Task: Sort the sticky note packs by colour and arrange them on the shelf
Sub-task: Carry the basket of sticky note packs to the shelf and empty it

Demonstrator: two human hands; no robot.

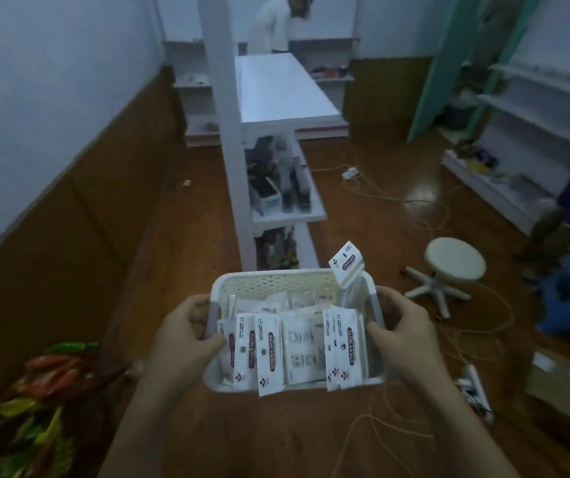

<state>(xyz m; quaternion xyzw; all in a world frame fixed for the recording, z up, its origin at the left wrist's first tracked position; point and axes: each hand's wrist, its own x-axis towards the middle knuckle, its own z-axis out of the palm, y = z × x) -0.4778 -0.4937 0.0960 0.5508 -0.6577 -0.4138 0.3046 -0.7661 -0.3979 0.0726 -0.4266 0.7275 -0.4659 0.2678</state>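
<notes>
Floor (190, 236): brown and glossy, with cables trailing across it.
Shelf (287, 91): white unit straight ahead; its lower tiers hold dark goods.
Stool (454, 258): round pale seat on a star base, standing on the floor to the right of the shelf.
Basket (276, 276): white perforated plastic, held above the floor.
Left hand (183, 334): fingers curled round the basket's left grey handle.
Right hand (401, 326): gripping the right handle.
Sticky note packs (269, 353): inside the basket in white wrappers, one poking up at the far right corner; pad colours cannot be told.

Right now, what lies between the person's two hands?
In the head view, the white basket full of sticky note packs spans the gap; left hand and right hand grip its grey handles.
</notes>
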